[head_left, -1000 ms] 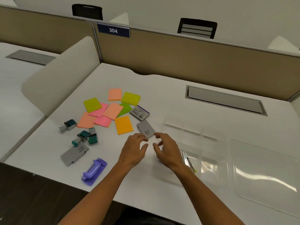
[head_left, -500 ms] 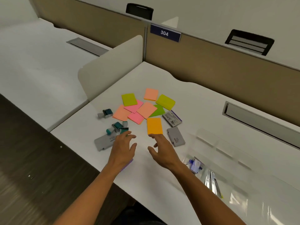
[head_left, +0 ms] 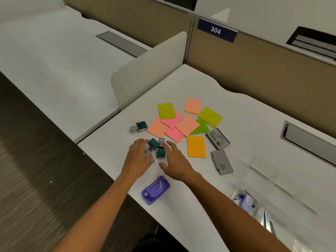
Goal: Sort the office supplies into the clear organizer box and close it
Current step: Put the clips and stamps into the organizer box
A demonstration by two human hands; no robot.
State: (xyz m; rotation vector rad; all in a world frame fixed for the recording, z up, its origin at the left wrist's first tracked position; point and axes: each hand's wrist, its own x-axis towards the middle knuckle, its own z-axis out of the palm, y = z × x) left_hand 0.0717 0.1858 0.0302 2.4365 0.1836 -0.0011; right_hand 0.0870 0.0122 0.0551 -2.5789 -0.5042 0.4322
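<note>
Head view. Left hand [head_left: 138, 157]: palm down, fingers spread, over a grey flat item at the desk's near-left; whether it grips anything cannot be told. Right hand [head_left: 175, 161]: open, palm down, fingers spread, holding nothing. Teal stamps [head_left: 157, 147]: small cluster between the two hands, just beside the fingertips of both. Further teal stamp [head_left: 140, 126]: apart, beyond the left hand. Purple hole punch [head_left: 156, 189]: near desk edge, between the forearms. Sticky note pads [head_left: 183, 120]: overlapping spread in orange, pink, yellow and green, beyond the hands. Two grey flat packs [head_left: 222, 161]: right of the pads, one printed, one plain. Clear organizer box [head_left: 283, 188]: far right, well apart from both hands, lid off, blurred; transparent walls and dividers, small purple and metallic items in a near compartment.

Surface: white desk [head_left: 227, 110] with recessed grey cable tray. Room: tan cubicle partitions, blue plate "304" [head_left: 216, 30], cream side divider [head_left: 151, 70], neighbouring white desk, dark floor.
</note>
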